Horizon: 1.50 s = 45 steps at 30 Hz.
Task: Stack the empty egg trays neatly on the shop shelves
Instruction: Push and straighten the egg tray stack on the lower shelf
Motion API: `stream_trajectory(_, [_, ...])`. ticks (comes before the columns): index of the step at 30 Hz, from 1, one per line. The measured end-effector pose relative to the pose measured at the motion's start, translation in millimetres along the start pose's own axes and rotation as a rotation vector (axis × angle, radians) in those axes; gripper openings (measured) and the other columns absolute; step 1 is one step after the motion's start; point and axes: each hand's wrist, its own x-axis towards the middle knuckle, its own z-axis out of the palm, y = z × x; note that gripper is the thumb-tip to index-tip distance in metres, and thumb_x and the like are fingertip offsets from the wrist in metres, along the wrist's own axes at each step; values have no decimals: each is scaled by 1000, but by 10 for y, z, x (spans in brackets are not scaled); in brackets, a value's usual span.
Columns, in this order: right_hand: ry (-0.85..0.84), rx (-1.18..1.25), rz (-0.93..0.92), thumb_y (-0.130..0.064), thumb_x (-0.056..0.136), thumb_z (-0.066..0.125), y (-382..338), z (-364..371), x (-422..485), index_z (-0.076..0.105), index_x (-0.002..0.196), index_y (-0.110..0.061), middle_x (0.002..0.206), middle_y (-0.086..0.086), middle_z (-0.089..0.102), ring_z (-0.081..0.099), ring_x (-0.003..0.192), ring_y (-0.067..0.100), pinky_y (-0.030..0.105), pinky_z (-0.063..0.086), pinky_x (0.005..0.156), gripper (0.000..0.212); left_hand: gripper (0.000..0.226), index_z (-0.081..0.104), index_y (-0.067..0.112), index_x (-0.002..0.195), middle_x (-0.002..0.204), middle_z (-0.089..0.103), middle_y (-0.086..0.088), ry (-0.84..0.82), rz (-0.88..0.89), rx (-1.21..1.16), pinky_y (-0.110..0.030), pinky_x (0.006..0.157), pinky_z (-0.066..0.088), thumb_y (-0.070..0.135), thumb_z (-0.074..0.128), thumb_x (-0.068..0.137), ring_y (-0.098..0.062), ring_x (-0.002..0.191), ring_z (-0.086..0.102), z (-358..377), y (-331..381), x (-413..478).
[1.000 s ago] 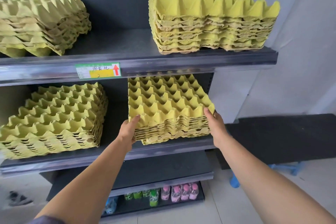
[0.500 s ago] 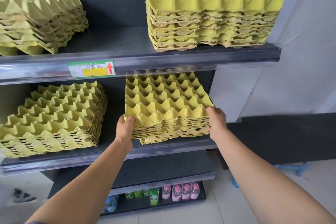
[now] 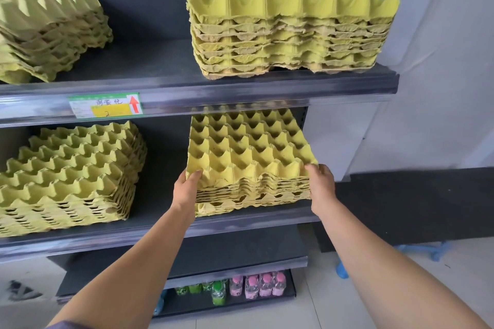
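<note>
left hand (image 3: 187, 189) grips near-left corner of tray stack (image 3: 248, 157), fingers curled over the rim | tray stack sits on middle shelf (image 3: 240, 223), right side, near front edge | likely light, stiff but crushable pulp; nested layers may shift, so hold low at both corners | right hand (image 3: 320, 184) grips near-right corner

Left hand (image 3: 187, 189), fingers curled over near-left corner of tray stack (image 3: 248, 152), right hand (image 3: 322, 184), gripping near-right corner, both bare forearms extended forward, palms facing inward, level with each other
</note>
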Motion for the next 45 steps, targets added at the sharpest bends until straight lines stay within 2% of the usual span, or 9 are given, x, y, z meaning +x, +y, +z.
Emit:
stream_trajectory(3, [-8, 20, 15, -29, 89, 51, -6, 30, 38, 50, 96, -13, 83, 0, 48, 44, 76, 18, 45, 47, 83, 17, 34, 55, 22, 124, 123, 60, -5, -3, -19, -10, -53, 107, 34, 36, 50, 93, -29, 120, 50, 5, -19, 28])
stream_trajectory(9, [78, 40, -44, -32, 85, 50, -27, 46, 76, 45, 81, -16, 78, 3, 48, 45, 73, 21, 39, 38, 67, 17, 31, 57, 18, 122, 121, 60, -3, 57, 12, -62, -48, 108, 31, 30, 49, 95, -25, 118, 49, 85, 17, -2])
stream_trajectory(23, [105, 78, -32, -29, 88, 48, 25, -48, 98, 49, 97, -13, 81, -5, 48, 45, 75, 14, 55, 45, 93, 18, 37, 51, 19, 131, 126, 57, 0, 60, 35, -112, -40, 104, 29, 28, 48, 96, -19, 118, 46, 228, -49, -114])
stream_trajectory(26, [101, 78, -24, -28, 89, 47, 49, -50, 105, 49, 97, -14, 80, -4, 47, 44, 76, 16, 50, 46, 87, 17, 37, 50, 19, 132, 128, 56, -1, 61, 44, -123, -40, 104, 29, 27, 48, 96, -20, 120, 45, 237, -52, -99])
stream_trajectory(29, [81, 40, -46, -32, 89, 47, 43, -31, 101, 48, 94, -16, 82, 2, 49, 44, 75, 19, 36, 41, 65, 17, 43, 45, 22, 136, 135, 51, 0, 60, 23, -101, -44, 108, 25, 34, 48, 95, -22, 128, 40, 223, -83, -59])
stream_trajectory(35, [72, 18, -23, -33, 90, 47, -45, -30, 125, 48, 101, -17, 83, -5, 48, 47, 87, 23, 52, 46, 89, 19, 45, 43, 22, 138, 137, 48, 1, 50, 31, -88, -43, 108, 25, 37, 47, 95, -21, 130, 37, 251, -44, -76])
stream_trajectory(38, [63, 27, -20, -34, 90, 48, -45, -27, 123, 48, 100, -18, 84, -4, 49, 48, 88, 23, 49, 46, 84, 19, 43, 45, 21, 136, 136, 49, 1, 60, 31, -123, -43, 107, 25, 34, 48, 95, -21, 129, 38, 251, -32, -70])
stream_trajectory(42, [57, 34, -56, -31, 88, 49, 13, -2, 93, 47, 85, -20, 80, 2, 49, 42, 66, 16, 31, 35, 58, 12, 44, 43, 22, 137, 136, 48, 0, 100, 11, -137, -47, 111, 25, 35, 48, 95, -22, 128, 39, 214, -62, -71])
stream_trajectory(45, [79, -30, -92, -31, 92, 47, 38, -7, 55, 50, 97, -15, 80, -1, 51, 47, 74, 18, 33, 38, 66, 17, 45, 43, 22, 137, 136, 49, -1, 87, 35, -110, -50, 111, 27, 37, 48, 95, -24, 128, 40, 196, -90, -76])
